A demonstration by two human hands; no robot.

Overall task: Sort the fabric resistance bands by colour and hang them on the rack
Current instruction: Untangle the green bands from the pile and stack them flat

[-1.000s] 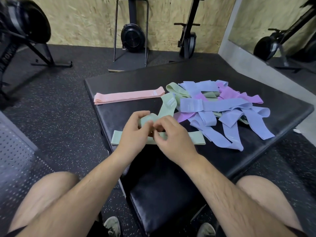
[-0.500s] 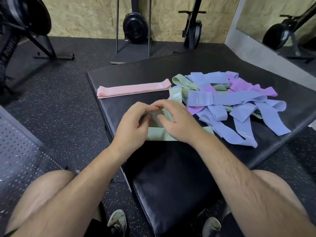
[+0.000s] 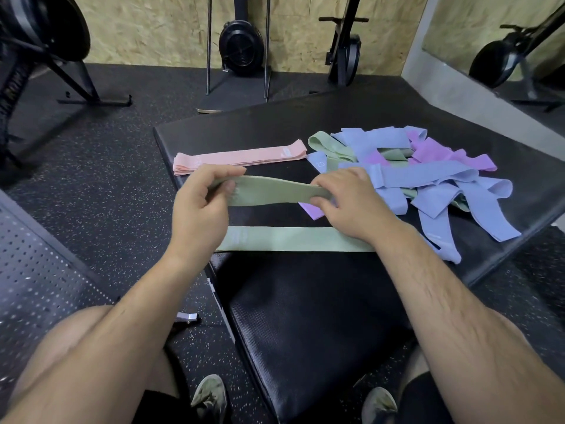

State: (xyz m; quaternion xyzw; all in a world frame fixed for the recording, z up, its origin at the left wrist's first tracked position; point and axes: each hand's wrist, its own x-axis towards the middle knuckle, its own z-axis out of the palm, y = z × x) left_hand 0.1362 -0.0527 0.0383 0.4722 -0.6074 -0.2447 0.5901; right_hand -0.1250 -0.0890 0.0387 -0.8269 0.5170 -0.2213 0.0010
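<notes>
A green fabric band (image 3: 269, 191) is stretched flat between my hands, a little above the black padded platform (image 3: 244, 130). My left hand (image 3: 201, 206) pinches its left end and my right hand (image 3: 345, 200) pinches its right end. A second green band (image 3: 290, 239) lies flat on the platform just below them. A neat stack of pink bands (image 3: 241, 157) lies further back on the left. To the right sits a tangled pile of blue bands (image 3: 428, 175), purple bands (image 3: 440, 154) and more green bands (image 3: 324, 145). No rack is in view.
A black padded bench (image 3: 305, 316) runs from the platform toward me between my knees. A perforated metal panel (image 3: 33, 276) stands at my left. Exercise machines (image 3: 241, 47) line the far wall on the speckled rubber floor, with another machine (image 3: 36, 41) at the far left.
My hands were bunched together over a folded green band. They have lifted it and drawn apart, pulling it out flat above the green band that lies on the platform.
</notes>
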